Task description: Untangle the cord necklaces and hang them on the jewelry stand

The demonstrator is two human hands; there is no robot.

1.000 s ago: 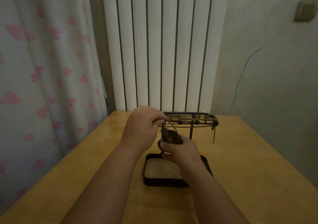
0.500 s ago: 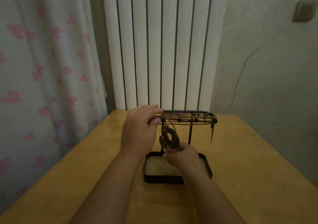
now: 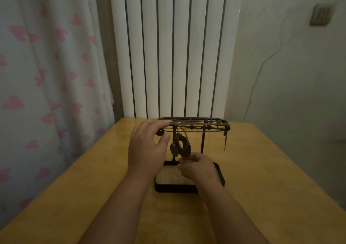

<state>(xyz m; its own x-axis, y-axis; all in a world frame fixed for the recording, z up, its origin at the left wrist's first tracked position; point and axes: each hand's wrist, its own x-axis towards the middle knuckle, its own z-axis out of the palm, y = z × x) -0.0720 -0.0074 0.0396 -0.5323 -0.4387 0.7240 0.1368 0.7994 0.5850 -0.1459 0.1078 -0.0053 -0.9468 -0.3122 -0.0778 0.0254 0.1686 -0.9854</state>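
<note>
**So, how to settle the pendants without re-knotting the cords**

Okay, the cord necklaces are already up on the jewelry stand, strung lengthwise along the top bars. The stand sits mid-counter in front of the radiator.

The left hand is at the 9 o'clock end of the bars. Its grip is spread, with straight fingers lying on the cords and the thumb hanging apart just below. The right hand is down at 6 o'clock over the tray base, fingertips pinching the bottom edge of the ring pendant. An oval pendant hangs just beside the ring at its 9 o'clock, and they look like they're touching. A spike pendant dangles on its own at the 3 o'clock end.

My take is that this is the tidy-up stage, getting each pendant to hang on its own cord. Here's what I'd do:

- Pin the cords lightly against the bar with the left fingers so nothing slides off the 9 o'clock end.
- Ease the ring straight down toward 6 o'clock, no twisting. Twisting is probably what winds it round the oval's cord.
- Go slow, because cord grabs on cord.
- Let go low and gently, or the ring will likely swing into the post.

I can't tell from here whether the ring and oval cords are actually crossed, so check that first.
</note>
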